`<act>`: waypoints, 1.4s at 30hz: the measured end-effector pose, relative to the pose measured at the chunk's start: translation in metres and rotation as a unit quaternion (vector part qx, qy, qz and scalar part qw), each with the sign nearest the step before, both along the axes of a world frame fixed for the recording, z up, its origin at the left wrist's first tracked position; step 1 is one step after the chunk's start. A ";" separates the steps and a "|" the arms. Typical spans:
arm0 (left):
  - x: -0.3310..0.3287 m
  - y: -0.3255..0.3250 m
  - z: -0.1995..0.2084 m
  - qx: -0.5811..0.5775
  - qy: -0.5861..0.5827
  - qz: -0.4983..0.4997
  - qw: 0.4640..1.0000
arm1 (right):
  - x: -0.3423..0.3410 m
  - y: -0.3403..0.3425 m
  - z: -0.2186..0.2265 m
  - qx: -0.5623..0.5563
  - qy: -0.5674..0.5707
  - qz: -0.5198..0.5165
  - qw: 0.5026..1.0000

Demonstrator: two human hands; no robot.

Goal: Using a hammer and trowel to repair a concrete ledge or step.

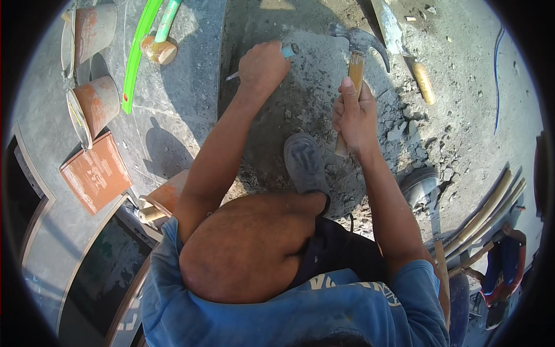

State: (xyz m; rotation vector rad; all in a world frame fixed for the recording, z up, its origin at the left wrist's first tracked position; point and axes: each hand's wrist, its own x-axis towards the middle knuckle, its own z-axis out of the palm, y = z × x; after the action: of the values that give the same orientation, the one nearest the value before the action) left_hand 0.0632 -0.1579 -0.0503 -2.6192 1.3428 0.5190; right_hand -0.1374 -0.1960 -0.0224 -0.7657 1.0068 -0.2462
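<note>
My left hand (265, 68) is closed around a blue-handled screwdriver (287, 52). Its handle end sticks out on the right, and its thin metal tip points left toward the edge of a large grey tile (191, 81). The tip seems close to that edge, but I cannot tell if it touches. In my right hand (357, 118) is a claw hammer (356, 66), gripped by its wooden handle with the thumb along it. The dark steel head points away from me, above rough grey mortar (315, 75), and is apart from the screwdriver.
On the tile lie a green-handled mallet (159, 49) and a long green strip (134, 63). Buckets (95, 107) and a reddish-brown packet (97, 172) are at left. A trowel (424, 84), mortar rubble (413, 130), a blue cord (496, 81) and poles (483, 211) lie right; another person (504, 269) is lower right.
</note>
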 end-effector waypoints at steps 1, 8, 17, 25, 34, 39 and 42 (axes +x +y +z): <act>-0.003 -0.002 0.001 -0.012 0.002 -0.009 1.000 | 0.000 -0.014 0.006 0.006 -0.002 -0.053 0.999; 0.021 -0.002 -0.004 -0.063 -0.040 -0.017 0.997 | 0.017 -0.053 0.013 -0.054 -0.066 -0.150 0.985; 0.027 -0.001 -0.009 -0.086 -0.044 0.027 0.995 | 0.021 -0.050 -0.002 -0.108 0.001 0.136 0.985; 0.022 -0.008 -0.009 -0.043 -0.022 0.089 0.995 | 0.031 -0.038 -0.016 -0.155 0.065 0.250 0.953; 0.015 -0.007 -0.002 -0.047 -0.034 0.055 0.997 | 0.026 -0.100 0.016 -0.034 -0.067 -0.131 0.988; 0.024 -0.009 -0.007 -0.062 -0.034 0.088 0.994 | 0.046 -0.070 -0.001 -0.049 -0.038 -0.083 0.995; 0.030 -0.010 -0.008 -0.054 -0.045 0.103 0.992 | 0.045 -0.065 -0.016 -0.058 0.019 0.147 0.987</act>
State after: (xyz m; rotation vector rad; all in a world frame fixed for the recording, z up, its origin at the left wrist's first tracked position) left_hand 0.0930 -0.1675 -0.0585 -2.8506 1.1090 0.3569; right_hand -0.0928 -0.2609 -0.0385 -1.0165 0.9066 -0.0354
